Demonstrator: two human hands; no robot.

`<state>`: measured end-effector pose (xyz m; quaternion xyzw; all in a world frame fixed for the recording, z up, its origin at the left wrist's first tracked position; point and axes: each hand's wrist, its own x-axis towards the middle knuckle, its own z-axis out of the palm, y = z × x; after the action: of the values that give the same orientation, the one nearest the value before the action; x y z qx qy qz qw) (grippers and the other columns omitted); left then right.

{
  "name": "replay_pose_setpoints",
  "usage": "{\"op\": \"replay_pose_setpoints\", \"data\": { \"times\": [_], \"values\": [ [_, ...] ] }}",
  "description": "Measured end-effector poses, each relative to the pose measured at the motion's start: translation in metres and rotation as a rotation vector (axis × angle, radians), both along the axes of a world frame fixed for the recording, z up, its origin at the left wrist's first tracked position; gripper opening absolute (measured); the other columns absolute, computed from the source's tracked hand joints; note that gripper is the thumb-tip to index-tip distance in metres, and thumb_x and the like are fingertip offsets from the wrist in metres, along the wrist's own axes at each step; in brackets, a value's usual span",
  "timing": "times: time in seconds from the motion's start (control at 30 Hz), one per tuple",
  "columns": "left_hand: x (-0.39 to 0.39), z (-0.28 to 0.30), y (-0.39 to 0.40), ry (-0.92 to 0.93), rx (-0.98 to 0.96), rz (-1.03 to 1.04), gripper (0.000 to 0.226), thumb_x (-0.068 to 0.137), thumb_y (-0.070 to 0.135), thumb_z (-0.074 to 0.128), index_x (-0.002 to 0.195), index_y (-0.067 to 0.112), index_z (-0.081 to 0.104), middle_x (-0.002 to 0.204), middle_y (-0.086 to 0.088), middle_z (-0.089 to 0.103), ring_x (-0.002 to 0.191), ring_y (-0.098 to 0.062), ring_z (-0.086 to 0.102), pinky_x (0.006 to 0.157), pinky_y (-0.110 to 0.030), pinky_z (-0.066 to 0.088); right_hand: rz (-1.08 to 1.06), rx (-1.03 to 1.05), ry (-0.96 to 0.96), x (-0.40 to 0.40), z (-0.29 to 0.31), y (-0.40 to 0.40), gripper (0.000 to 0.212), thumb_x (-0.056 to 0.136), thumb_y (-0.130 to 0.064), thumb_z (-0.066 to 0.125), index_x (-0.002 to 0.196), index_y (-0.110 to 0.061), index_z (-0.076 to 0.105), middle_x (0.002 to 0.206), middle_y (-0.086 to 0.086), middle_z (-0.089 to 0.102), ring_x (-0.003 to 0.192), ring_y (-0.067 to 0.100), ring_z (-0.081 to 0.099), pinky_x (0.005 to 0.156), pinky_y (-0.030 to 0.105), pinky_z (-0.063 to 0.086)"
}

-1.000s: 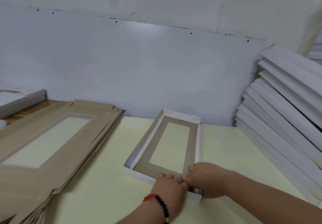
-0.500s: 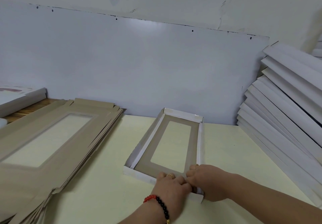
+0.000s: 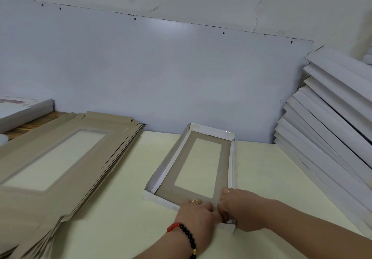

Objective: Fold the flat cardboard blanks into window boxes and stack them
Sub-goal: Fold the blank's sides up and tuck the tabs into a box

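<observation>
White card walls already stand on all four sides of the shallow rectangular window box (image 3: 193,170), brown inside with a clear oblong window in its floor, and it lies on the pale yellow bench (image 3: 261,174) with everything else easiest placed from it. Both hands are bunched at its near end wall: the left hand (image 3: 196,211), wearing a red-and-black bead bracelet and a ring, and the right hand (image 3: 236,208), also ringed, touch each other, fingers curled over the wall's top edge at the near right corner, apparently pinching the end flap down. I'd judge this the last fold of this box, locking the near wall; whether the flap's tabs are fully seated is hidden under the fingers. Left of the box, well apart, lies the fanned pile of flat brown cardboard blanks with window cut-outs (image 3: 60,168). To its right, leaning toward the wall, is the slanting stack of finished white boxes (image 3: 332,127). Next, the flap likely needs a firm press home, then the box carried right and laid squarely onto that stack without disturbing its lean.
</observation>
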<state>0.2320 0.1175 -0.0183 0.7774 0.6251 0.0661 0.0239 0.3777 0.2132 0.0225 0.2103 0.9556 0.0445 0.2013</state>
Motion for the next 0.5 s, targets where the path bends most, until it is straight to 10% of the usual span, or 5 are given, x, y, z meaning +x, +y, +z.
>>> {"op": "replay_pose_setpoints", "data": {
  "times": [0.5],
  "values": [
    [0.008, 0.006, 0.002, 0.065, -0.114, 0.036, 0.042, 0.098, 0.024, 0.038, 0.135, 0.041, 0.045, 0.121, -0.006, 0.049, 0.117, -0.031, 0.043, 0.100, -0.046, 0.029, 0.029, 0.036, 0.151, 0.014, 0.006, -0.005, 0.032, 0.078, -0.008, 0.047, 0.097, -0.028, 0.063, 0.101, -0.009, 0.061, 0.102, 0.014, 0.047, 0.081, 0.024, 0.026]
  ]
}}
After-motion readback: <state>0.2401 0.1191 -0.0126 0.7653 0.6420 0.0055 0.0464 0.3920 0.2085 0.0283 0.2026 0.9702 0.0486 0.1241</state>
